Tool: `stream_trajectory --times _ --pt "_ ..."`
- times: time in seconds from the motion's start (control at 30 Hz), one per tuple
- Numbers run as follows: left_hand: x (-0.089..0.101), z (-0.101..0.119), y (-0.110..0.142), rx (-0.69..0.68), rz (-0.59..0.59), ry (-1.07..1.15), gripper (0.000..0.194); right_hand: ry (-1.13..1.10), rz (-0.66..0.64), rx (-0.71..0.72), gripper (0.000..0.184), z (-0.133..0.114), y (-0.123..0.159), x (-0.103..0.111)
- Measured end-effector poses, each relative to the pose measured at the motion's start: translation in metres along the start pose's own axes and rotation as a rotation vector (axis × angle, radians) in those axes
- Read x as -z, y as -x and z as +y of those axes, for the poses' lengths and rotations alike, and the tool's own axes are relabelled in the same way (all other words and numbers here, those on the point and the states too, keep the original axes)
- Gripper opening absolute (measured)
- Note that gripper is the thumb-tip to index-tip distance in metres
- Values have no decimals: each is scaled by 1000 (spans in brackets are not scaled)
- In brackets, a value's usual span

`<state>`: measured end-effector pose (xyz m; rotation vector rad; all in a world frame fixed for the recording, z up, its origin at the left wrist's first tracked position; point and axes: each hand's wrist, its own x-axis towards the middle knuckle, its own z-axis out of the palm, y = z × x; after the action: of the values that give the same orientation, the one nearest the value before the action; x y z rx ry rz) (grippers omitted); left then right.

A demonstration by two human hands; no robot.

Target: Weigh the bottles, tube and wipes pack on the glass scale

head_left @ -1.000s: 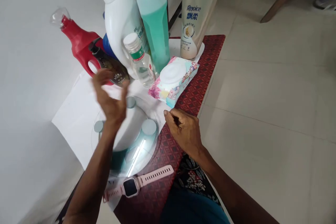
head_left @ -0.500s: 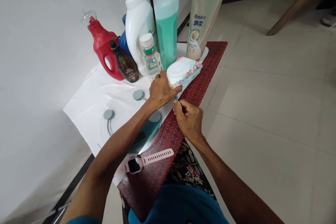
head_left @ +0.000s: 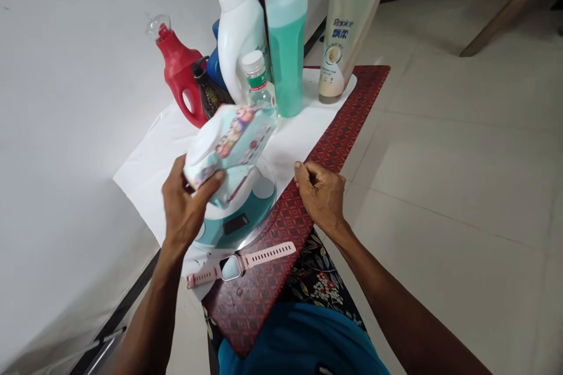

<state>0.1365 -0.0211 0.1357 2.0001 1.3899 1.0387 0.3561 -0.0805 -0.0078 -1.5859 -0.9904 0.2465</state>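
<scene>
My left hand point(head_left: 187, 205) grips one end of a pack of wet wipes point(head_left: 241, 140), pale teal with a white lid and printed figures. The pack is tilted in the air above a round glass scale point(head_left: 259, 217) and hides part of it. My right hand point(head_left: 320, 192) is closed with the thumb against the curled fingers, at the table's right edge; what it holds, if anything, is hidden. Nearest me lies a pink-strapped smartwatch point(head_left: 231, 268), its strap stretched out flat.
Behind stand a red jug point(head_left: 180, 64), a dark pump bottle point(head_left: 211, 94), a white detergent bottle point(head_left: 240, 29), a small clear bottle point(head_left: 259, 85), a tall green-liquid bottle point(head_left: 285, 47) and a Rejoice tube point(head_left: 341, 41). A white cloth point(head_left: 145, 170) partly covers the red-patterned table point(head_left: 343, 135).
The wipes pack has been lifted off the table beside the bottles and carried left and toward me by my left hand. My right hand stays closed in nearly the same place.
</scene>
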Motion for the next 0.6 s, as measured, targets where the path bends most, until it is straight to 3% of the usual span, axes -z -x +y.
stream_trajectory --times 0.07,0.13,0.33,0.47,0.6 --pt "26 -15 22 63 64 -95 56 26 -6 -2 49 0 0 0" --pt "39 -35 42 87 93 -189 56 58 -12 -2 49 1 1 0" --pt "26 -84 73 -154 102 -385 59 138 -30 -8 49 2 2 -1" --pt "26 -90 73 -187 73 -418 70 167 -44 -9 48 1 2 -2" --pt "48 -86 74 -92 19 -337 86 179 -43 1 47 1 2 -3"
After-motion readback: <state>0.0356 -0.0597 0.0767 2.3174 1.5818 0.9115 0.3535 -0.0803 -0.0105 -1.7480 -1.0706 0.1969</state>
